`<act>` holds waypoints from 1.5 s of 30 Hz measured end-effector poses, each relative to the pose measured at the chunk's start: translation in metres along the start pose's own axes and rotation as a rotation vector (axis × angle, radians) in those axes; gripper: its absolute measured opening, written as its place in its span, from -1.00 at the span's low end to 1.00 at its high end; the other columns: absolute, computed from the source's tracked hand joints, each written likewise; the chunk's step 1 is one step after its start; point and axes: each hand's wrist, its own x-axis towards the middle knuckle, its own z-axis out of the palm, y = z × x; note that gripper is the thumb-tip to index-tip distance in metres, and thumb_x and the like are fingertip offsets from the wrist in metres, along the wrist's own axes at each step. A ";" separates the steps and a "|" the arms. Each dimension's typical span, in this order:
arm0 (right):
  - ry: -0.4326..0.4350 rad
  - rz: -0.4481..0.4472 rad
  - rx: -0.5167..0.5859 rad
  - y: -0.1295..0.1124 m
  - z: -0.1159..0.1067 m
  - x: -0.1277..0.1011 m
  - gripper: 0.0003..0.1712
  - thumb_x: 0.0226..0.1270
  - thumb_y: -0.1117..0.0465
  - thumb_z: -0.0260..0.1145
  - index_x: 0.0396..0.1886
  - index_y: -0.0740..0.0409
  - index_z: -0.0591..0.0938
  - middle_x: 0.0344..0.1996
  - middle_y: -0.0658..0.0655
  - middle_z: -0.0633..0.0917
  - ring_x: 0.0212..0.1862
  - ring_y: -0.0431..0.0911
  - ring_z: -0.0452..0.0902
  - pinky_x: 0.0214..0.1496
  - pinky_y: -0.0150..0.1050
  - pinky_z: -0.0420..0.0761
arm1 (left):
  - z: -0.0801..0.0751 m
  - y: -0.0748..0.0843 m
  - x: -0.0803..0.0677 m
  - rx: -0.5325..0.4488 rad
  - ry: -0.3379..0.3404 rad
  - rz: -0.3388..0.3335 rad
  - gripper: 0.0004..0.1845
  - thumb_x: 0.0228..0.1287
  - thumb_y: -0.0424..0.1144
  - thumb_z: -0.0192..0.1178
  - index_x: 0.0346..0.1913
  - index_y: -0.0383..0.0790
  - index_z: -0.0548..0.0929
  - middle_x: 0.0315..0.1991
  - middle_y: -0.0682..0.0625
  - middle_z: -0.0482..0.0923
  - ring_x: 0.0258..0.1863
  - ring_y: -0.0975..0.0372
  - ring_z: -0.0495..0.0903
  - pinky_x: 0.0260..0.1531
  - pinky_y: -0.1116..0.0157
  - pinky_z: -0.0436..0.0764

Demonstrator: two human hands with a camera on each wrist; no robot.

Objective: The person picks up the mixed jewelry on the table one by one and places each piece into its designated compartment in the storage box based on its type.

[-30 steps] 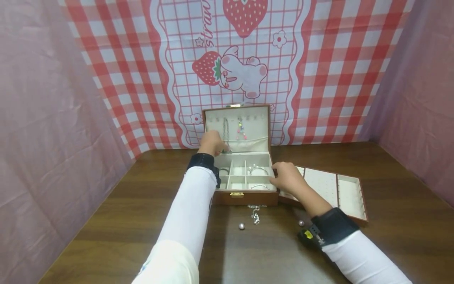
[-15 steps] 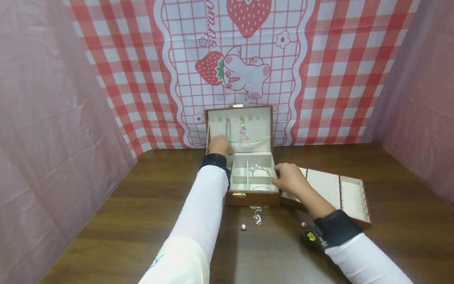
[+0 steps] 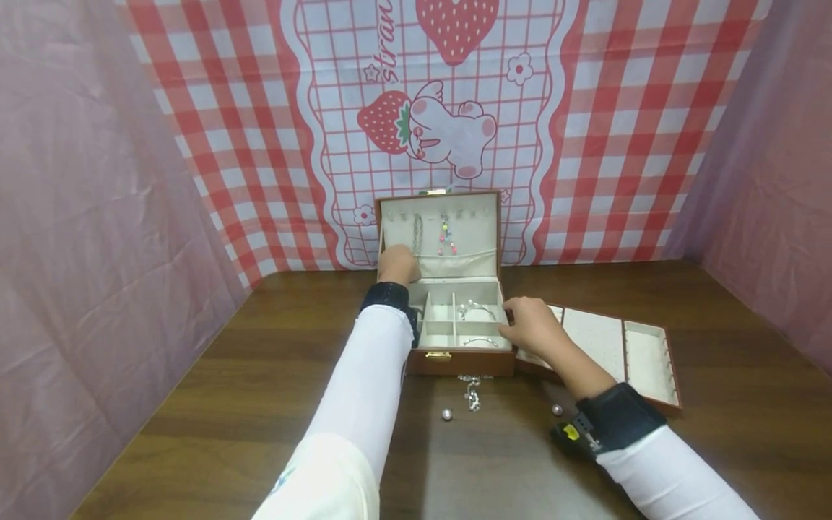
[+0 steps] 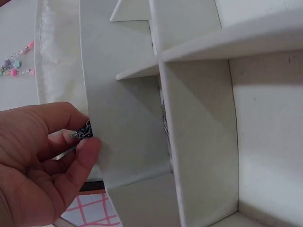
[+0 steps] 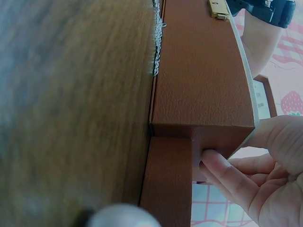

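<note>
Near the desk's (image 3: pixel 260 375) far edge, before checked cloth (image 3: pixel 630 130), our left hand (image 4: pixel 42 161) pinches a chain (image 4: pixel 84 132); our right hand (image 3: pixel 531 326) grips the jewelry box (image 3: pixel 464 365).

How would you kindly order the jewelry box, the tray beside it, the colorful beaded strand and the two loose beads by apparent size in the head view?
1. Jewelry box
2. Tray, partly hidden by right hand
3. Colorful beaded strand
4. Left bead and right bead: alike, so unranked

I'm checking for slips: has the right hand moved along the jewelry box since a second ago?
No, not visibly: in the head view, the right hand stays at the right side of the jewelry box.
</note>
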 end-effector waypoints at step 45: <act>-0.061 -0.081 -0.244 -0.053 0.016 0.136 -0.72 0.18 0.45 0.17 -0.13 0.30 0.68 -0.15 0.28 0.68 -0.05 0.18 0.59 0.02 0.00 0.60 | -0.056 0.001 0.000 -0.518 0.268 0.028 -0.92 0.11 -0.22 0.35 -0.42 -0.15 0.71 -0.50 0.01 0.68 -0.40 0.17 0.64 -0.17 0.27 0.59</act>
